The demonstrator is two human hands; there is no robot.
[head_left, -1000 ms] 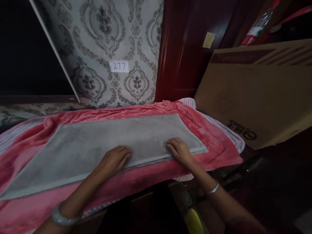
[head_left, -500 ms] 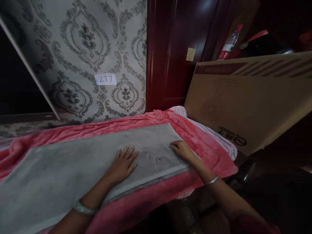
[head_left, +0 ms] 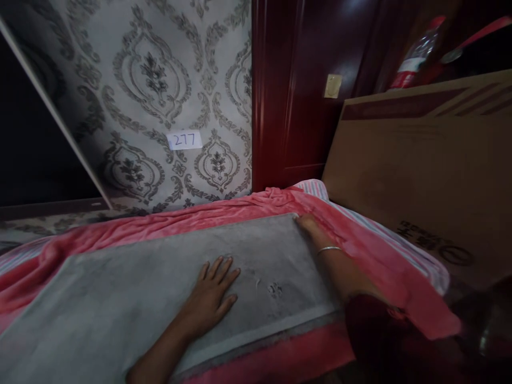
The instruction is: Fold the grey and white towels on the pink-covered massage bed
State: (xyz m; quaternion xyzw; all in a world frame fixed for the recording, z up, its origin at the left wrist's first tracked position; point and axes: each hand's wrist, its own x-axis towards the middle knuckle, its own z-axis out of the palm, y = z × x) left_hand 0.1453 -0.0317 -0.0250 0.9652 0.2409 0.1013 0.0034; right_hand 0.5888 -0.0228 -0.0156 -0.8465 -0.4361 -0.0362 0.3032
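Note:
A long grey cloth (head_left: 152,277) lies spread flat over a pink blanket (head_left: 168,226) that covers a raised surface. My left hand (head_left: 210,296) rests flat on the grey cloth near its middle, fingers stretched and slightly apart, holding nothing. My right hand (head_left: 309,224) reaches to the cloth's far right corner, and its fingers curl onto that corner. A silver bangle (head_left: 328,249) circles my right wrist. The right fingertips are partly hidden against the cloth's edge.
Patterned grey wallpaper (head_left: 160,85) with a small "277" label (head_left: 184,140) stands behind. A dark red wooden door frame (head_left: 288,96) rises at centre right. A large cardboard box (head_left: 424,176) leans at right, with a plastic bottle (head_left: 416,53) behind it. A striped sheet (head_left: 316,188) shows under the blanket.
My right hand slid from the cloth's near right edge up to its far right corner. My left hand moved from the near edge further onto the cloth and flattened.

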